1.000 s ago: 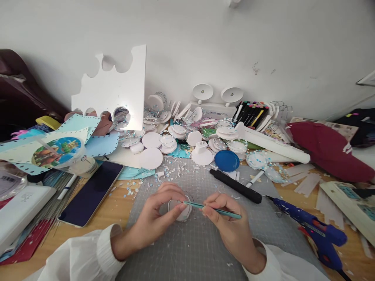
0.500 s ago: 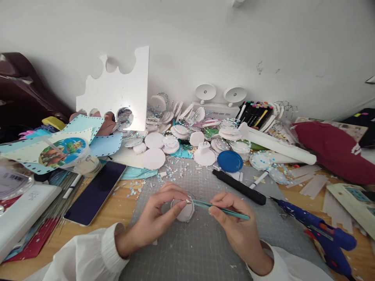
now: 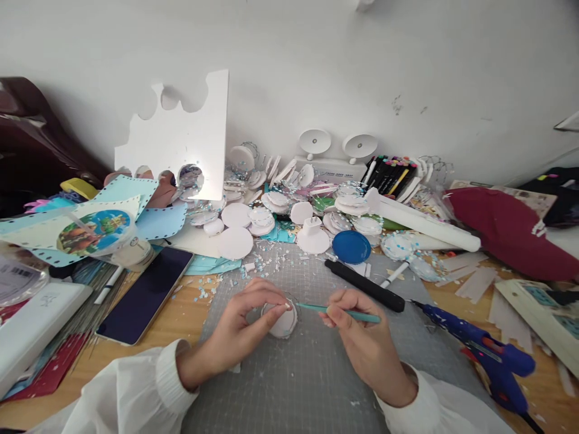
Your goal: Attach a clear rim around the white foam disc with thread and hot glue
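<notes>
My left hand [image 3: 248, 316] is closed in a pinch above the mat, with a tiny pale piece [image 3: 288, 306] showing at the thumb and fingertip. Just beneath those fingers lies a round white foam-like disc [image 3: 284, 325] with a thin wire around its edge, partly hidden by the hand. My right hand [image 3: 355, 325] is closed around teal tweezers [image 3: 362, 316]. Their tips point left and end close to the left fingertips, apart from the pale piece as far as I can see. Under both hands is a grey cutting mat [image 3: 289, 392].
Decorated white discs [image 3: 275, 202] are heaped along the wall. A blue lid [image 3: 351, 247] and a black penlike tool [image 3: 366, 286] lie behind my right hand. The blue glue gun [image 3: 479, 343] is at right, a phone [image 3: 147, 295] at left. Small blue and white scraps are scattered about.
The tweezers have drawn slightly back from the left fingertips, and their arms now look closed together. My left hand keeps its pinch. The whole view has shifted a little.
</notes>
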A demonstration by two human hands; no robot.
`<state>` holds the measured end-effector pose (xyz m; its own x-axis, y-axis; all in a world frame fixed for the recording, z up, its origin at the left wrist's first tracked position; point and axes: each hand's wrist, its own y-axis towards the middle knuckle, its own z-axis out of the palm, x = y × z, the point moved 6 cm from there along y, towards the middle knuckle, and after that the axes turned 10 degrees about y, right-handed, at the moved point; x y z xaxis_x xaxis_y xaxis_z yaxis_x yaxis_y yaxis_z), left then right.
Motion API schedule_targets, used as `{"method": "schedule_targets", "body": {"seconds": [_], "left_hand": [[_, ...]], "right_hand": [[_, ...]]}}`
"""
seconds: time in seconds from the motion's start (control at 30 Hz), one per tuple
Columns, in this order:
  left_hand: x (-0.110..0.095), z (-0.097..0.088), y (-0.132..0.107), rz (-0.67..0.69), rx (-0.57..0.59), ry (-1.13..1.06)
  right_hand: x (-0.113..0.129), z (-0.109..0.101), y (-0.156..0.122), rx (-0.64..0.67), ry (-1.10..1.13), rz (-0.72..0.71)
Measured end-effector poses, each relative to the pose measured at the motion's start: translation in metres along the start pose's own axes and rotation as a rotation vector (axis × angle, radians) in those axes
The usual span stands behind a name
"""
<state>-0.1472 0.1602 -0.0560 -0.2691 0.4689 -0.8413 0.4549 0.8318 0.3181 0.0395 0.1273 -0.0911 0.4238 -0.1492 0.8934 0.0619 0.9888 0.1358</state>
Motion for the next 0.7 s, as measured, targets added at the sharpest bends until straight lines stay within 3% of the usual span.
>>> {"method": "schedule_targets", "body": {"seconds": [0.4, 0.7], "left_hand": [[-0.009, -0.001, 0.002, 0.025, -0.055, 0.027], [-0.006, -0.002, 0.002, 0.046, -0.033, 0.046]], "right_hand": [[0.015, 0.007, -0.001, 0.022, -0.157, -0.134], [0.01, 0.008, 0.0, 0.026, -0.092, -0.091]]}}
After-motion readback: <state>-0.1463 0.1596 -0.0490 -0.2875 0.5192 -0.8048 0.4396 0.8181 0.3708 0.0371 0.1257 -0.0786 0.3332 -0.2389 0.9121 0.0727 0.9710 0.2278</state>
